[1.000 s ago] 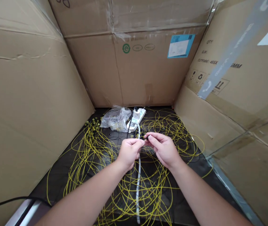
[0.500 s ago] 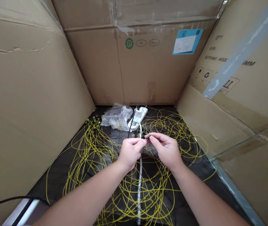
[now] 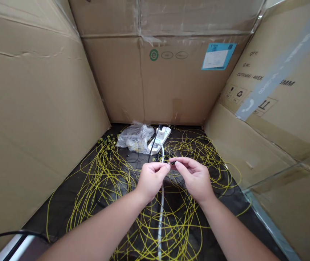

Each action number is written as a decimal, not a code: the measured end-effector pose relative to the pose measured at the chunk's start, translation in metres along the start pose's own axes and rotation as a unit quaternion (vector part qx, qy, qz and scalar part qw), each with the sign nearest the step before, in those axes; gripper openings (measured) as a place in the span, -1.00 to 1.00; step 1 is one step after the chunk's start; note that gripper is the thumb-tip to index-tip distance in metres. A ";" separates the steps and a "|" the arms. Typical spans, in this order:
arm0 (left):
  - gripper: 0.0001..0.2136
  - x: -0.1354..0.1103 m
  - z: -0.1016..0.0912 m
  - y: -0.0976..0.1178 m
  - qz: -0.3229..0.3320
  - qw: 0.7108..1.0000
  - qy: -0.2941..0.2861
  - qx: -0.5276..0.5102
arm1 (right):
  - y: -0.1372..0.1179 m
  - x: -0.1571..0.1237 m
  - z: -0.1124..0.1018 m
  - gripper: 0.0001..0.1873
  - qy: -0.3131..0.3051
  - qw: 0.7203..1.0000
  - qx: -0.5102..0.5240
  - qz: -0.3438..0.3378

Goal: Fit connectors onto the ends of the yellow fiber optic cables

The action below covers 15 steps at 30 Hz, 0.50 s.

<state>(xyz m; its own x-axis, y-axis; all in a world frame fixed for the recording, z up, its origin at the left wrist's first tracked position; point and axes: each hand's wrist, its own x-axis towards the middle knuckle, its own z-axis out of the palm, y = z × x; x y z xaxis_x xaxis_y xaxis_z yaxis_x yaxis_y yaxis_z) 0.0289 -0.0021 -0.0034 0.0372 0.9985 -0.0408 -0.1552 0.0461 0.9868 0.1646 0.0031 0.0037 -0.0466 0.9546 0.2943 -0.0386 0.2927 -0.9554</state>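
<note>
My left hand [image 3: 151, 179] and my right hand [image 3: 195, 177] meet fingertip to fingertip above a dark surface [image 3: 62, 203]. Between them they pinch a small black connector [image 3: 172, 163] at the end of a thin yellow cable. Loose loops of yellow cable [image 3: 108, 174] lie tangled all over the surface under and around both hands. A white cord [image 3: 160, 217] runs from under my hands toward the near edge.
A white power strip [image 3: 159, 139] with a plug in it lies at the back, next to a crumpled clear plastic bag [image 3: 135, 137]. Tall cardboard boxes [image 3: 166, 79] wall in the left, back and right sides. A black cable [image 3: 10, 233] crosses the lower left corner.
The view has shifted slightly, and my hands sit a little lower and more to the right in the picture. Both hands keep their pinch on the connector.
</note>
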 end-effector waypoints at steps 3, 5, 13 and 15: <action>-0.77 0.000 0.000 0.000 0.003 1.000 -0.004 0.001 | 0.000 0.000 -0.001 -0.85 -0.004 1.000 -0.003 -0.003; -0.77 0.000 0.000 0.000 0.002 1.000 -0.006 -0.005 | -0.001 0.001 -0.001 -0.85 -0.005 1.000 -0.005 -0.001; -0.74 0.000 -0.001 -0.002 -0.001 1.000 0.006 -0.005 | 0.000 0.001 0.002 -0.84 0.010 1.000 -0.015 0.006; -0.73 0.000 -0.001 -0.002 -0.005 1.000 0.008 -0.006 | 0.001 0.000 0.004 -0.83 0.013 1.000 -0.013 0.002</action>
<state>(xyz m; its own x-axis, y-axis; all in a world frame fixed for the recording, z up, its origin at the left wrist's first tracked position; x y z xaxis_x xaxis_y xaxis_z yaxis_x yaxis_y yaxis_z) 0.0282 -0.0023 -0.0060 0.0227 0.9983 -0.0541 -0.1664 0.0571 0.9844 0.1610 0.0034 0.0030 -0.0206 0.9566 0.2907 -0.0134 0.2905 -0.9568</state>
